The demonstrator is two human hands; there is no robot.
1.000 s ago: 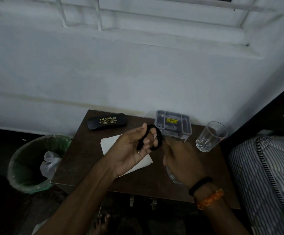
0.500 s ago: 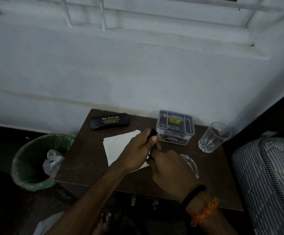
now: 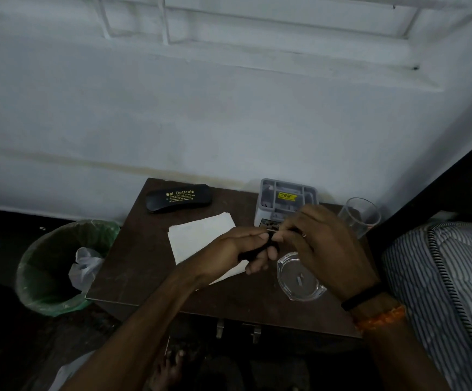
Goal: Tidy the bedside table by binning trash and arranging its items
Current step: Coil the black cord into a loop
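Both hands meet over the middle of the dark brown wooden worktop [image 3: 133, 266]. Our left hand [image 3: 237, 251] is curled round a small black object [image 3: 268, 245], maybe a coiled cord or strap; too dark to tell what it is. Our right hand [image 3: 322, 244] pinches at the same object's upper end with thumb and forefinger, where a thin pale tip shows.

We judge the step as gathering or bundling this black item before putting it away. The next move likely calls for carrying it up to the grey plastic compartment organiser [image 3: 288, 197] just beyond the hands, or setting it down neatly; which one we cannot tell.

Around: a black glasses case with gold lettering [image 3: 178, 197] lies at the back left of the worktop, a white folded paper sheet [image 3: 201, 235] lies partly under our left wrist, a clear glass ashtray [image 3: 299, 280] sits right below our right hand, and a clear drinking glass [image 3: 358, 214] stands at the back right. A green-lined waste bin [image 3: 45, 277] with a white bag in it stands on the floor to the left. A striped mattress [image 3: 449, 277] is at the right.

The ashtray and glass are close to our right hand, so they could get knocked.
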